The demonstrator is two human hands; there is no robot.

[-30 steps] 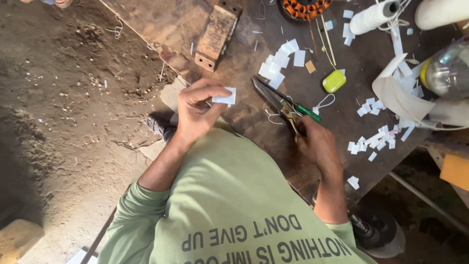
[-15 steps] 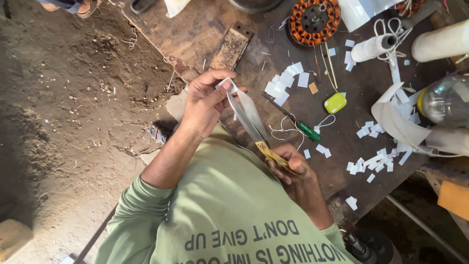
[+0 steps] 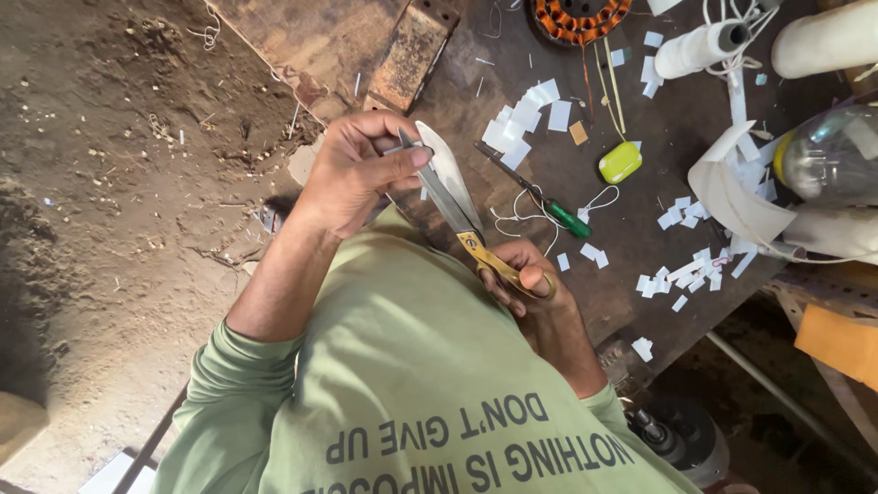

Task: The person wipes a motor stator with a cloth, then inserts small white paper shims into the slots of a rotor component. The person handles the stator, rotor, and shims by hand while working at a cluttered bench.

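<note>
Far to the left of the scissors (image 3: 450,209) there is only the dirt floor (image 3: 110,183). The left hand (image 3: 352,174) is just left of the scissors' tips. It is closed narrowly, and the thumb and fingers pinch a small white piece of paper (image 3: 448,163) which stands up against the blades. The scissors run slanted from this hand down to the right. Their blades seem nearly together, with the paper lying along them, but I cannot tell whether the paper is already between the blades. The right hand (image 3: 530,279) is at the lower end of the scissors, closed around the yellow handles, with the fingers through the loops. Both hands are held in the air above the edge of the tabletop (image 3: 631,233), close to the green shirt. In my judgement the step in hand is trimming this paper piece. A clean cut would call for a firm pinch of the left hand and a slow, steady closing of the right hand. To the right of the scissors a green-handled screwdriver (image 3: 551,207) lies on the tabletop. Further right there are a small yellow object (image 3: 620,162), many white paper bits (image 3: 681,274) and a clear bottle (image 3: 828,155).
</note>
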